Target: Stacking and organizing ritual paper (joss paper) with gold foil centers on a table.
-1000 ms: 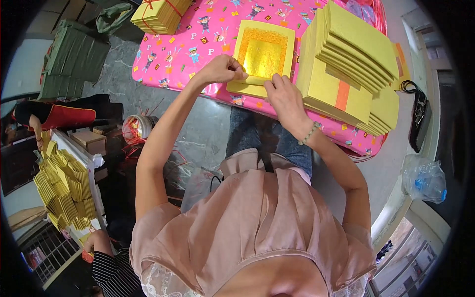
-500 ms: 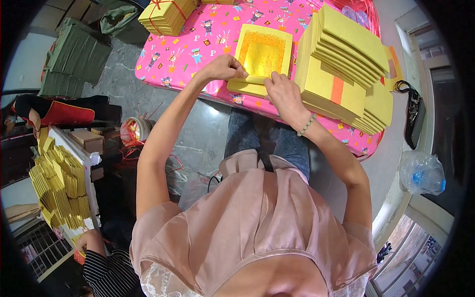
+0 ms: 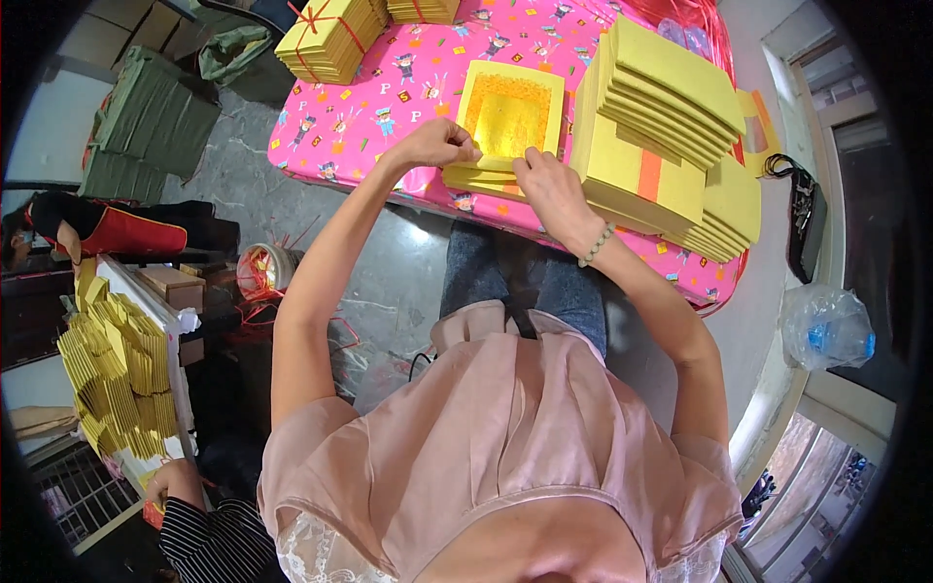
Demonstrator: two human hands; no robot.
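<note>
- Table [image 3: 321,155]: pink printed cover, with yellow paper in several heaps.
- Stack [image 3: 632,175], just right of the sheet: its upper layers sit staggered, so a knock from the right forearm could, I judge, send them sliding.
- Sack [image 3: 236,53], green, open-mouthed, left of the table: its contents cannot be told.
- Bucket [image 3: 287,264], down on the left: red strands [image 3: 255,272] show in its mouth.
- Bag [image 3: 850,340], clear plastic, far right: something blue shows inside.
- Sheet [image 3: 501,117], gold-centred: on a low pile [image 3: 486,181] by the table's near edge. Uneven pulling might crease it or set it crooked; a dragging fingertip might scuff the gold.
- Hands: the left hand [image 3: 442,144] has thumb and fingers bunched, seemingly pinching the sheet's near-left edge; the right hand [image 3: 554,187] bends its fingers at the near-right edge, its grip too hidden to tell.
</note>
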